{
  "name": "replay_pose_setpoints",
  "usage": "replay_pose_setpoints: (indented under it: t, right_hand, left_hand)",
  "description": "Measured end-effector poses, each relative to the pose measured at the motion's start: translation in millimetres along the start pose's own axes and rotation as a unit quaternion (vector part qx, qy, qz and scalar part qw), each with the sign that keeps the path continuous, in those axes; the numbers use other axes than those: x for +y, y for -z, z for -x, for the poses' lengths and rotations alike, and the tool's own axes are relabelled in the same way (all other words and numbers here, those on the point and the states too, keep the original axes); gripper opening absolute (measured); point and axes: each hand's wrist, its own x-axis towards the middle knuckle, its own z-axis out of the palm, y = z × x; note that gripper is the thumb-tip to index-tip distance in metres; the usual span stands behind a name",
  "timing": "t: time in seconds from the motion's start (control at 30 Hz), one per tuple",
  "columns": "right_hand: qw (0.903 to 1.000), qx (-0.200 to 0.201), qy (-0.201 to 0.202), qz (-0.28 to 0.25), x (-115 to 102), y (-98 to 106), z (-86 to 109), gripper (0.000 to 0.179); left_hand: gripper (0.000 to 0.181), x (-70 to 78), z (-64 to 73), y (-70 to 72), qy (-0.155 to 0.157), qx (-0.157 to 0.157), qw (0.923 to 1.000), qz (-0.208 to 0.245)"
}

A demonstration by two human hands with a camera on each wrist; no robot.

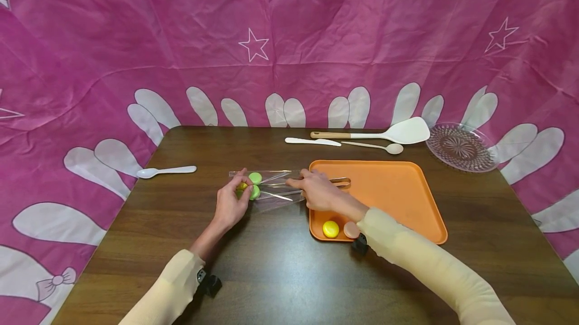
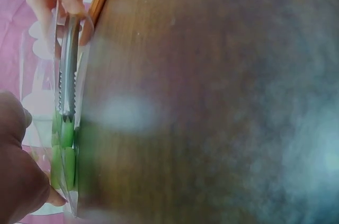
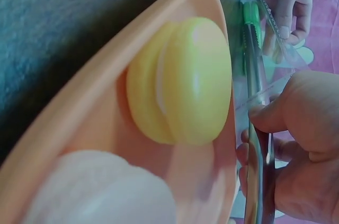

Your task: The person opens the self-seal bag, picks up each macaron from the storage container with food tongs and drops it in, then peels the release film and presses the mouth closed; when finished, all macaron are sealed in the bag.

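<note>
A clear plastic bag [image 1: 271,206] lies on the table with green macarons [image 1: 255,178] inside it. My left hand [image 1: 231,203] pinches the bag at its closed left end, beside the macarons; a bit of yellow shows under its fingers. Metal tongs [image 2: 69,70] are held in my right hand [image 1: 318,192], thumb on one side and fingers on the other. Their toothed tips reach into the bag, up against a green macaron [image 2: 67,133]. Whether the tips still clasp it I cannot tell. The bag's open end is near my right fingers.
To the right is an orange tray [image 1: 384,189] with a yellow macaron [image 3: 193,81] and a pink macaron [image 3: 106,192] at its near left corner. Behind lie a white knife [image 1: 303,141], a spoon [image 1: 394,148], a spatula [image 1: 409,131] and a clear plate [image 1: 461,148]. A white spoon [image 1: 167,170] lies left.
</note>
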Motion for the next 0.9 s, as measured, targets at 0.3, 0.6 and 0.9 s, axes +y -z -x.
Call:
replay_pose_setpoints:
  t: [0.3,0.6,0.9]
  right_hand:
    - [0.9994,-0.016,-0.028,-0.011,-3.5,-0.5,-1.8,0.056]
    - [0.9996,-0.016,-0.024,-0.005,-5.6,1.4,-2.4,0.058]
    - [0.9996,-0.023,-0.016,-0.008,-5.4,4.6,0.6,0.059]
  left_hand:
    - [0.014,0.1,0.4,0.1,-0.001,-0.001,1.0,0.002]
    - [0.014,1.0,0.3,1.3,-0.004,-0.002,1.0,0.001]
    - [0.011,0.4,0.4,1.3,-0.004,-0.001,1.0,-0.003]
